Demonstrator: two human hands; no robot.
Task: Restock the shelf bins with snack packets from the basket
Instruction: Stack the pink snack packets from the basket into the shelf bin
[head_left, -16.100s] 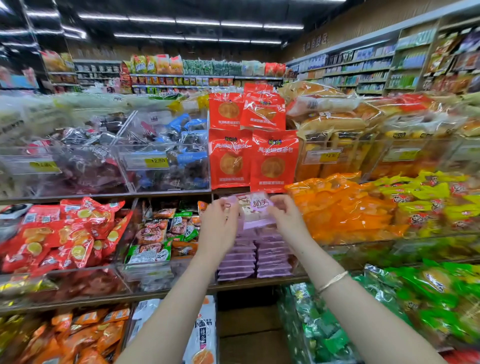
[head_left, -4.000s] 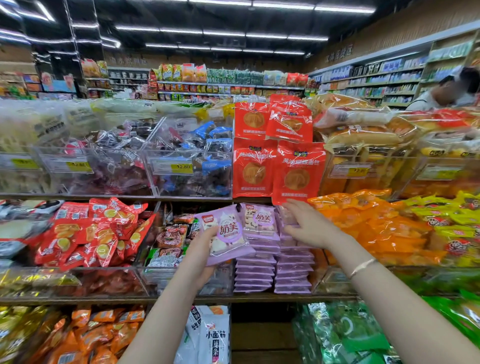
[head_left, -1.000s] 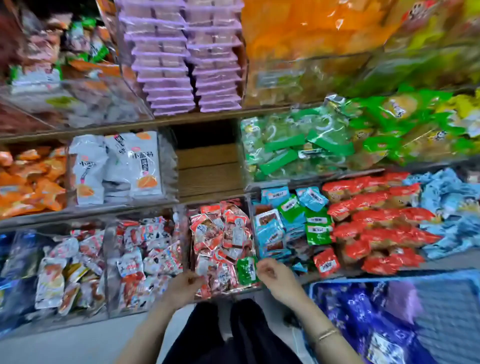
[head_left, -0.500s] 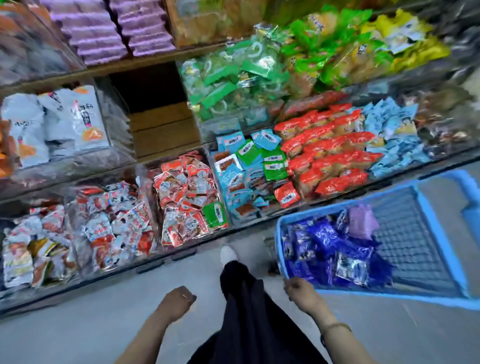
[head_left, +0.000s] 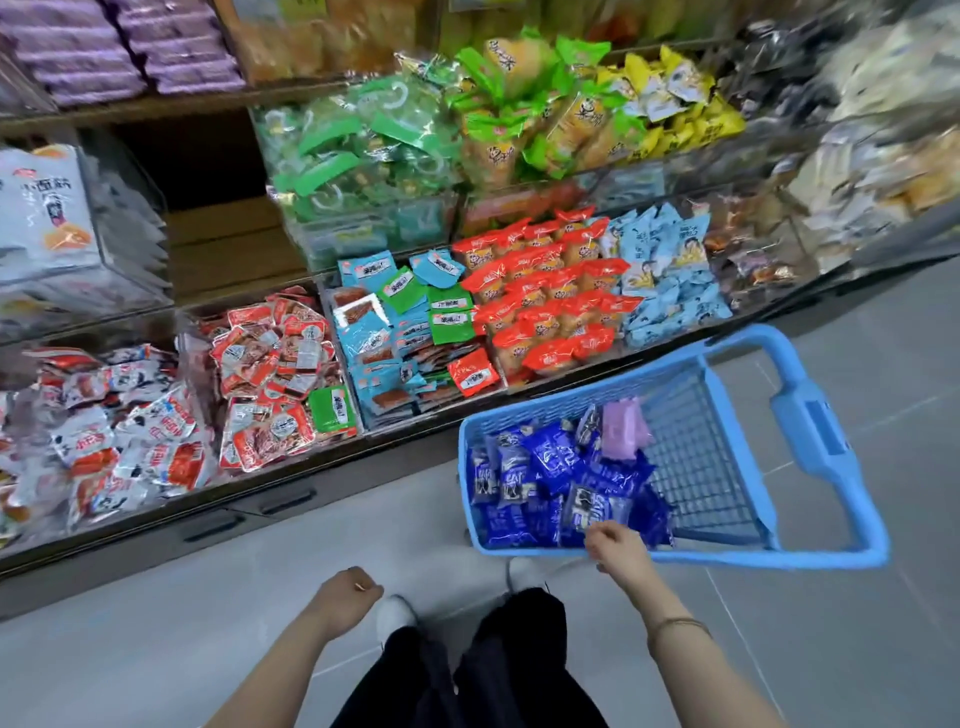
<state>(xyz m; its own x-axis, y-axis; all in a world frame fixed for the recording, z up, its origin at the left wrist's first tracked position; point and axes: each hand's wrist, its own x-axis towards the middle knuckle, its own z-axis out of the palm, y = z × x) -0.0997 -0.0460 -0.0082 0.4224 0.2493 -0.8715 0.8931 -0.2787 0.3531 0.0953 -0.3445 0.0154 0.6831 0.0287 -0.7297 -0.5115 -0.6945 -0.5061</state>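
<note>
A blue plastic basket (head_left: 831, 558) stands on the floor at the right, in front of the lowest shelf. It holds several dark blue snack packets (head_left: 545, 462) and a purple packet (head_left: 621, 434). My right hand (head_left: 615, 545) reaches over the basket's near rim, its fingertips down among the blue packets; the fingers are hidden, so a grip cannot be made out. My left hand (head_left: 345, 597) hangs loosely curled over the floor, holding nothing. Purple packets (head_left: 119, 47) are stacked in a shelf bin at the top left.
Clear shelf bins line the bottom row: red-and-white packets (head_left: 119, 441), small red packets (head_left: 270, 374), blue and green packets (head_left: 395, 332), red buns (head_left: 545, 296), light blue packets (head_left: 670, 280). An unfilled wooden shelf gap (head_left: 218, 244) lies above. Grey floor (head_left: 208, 623) and my dark trousers (head_left: 467, 670) are below.
I have turned from the purple stacks down towards the floor. My right hand went from the basket's near rim into the blue packets. The left hand stays loose.
</note>
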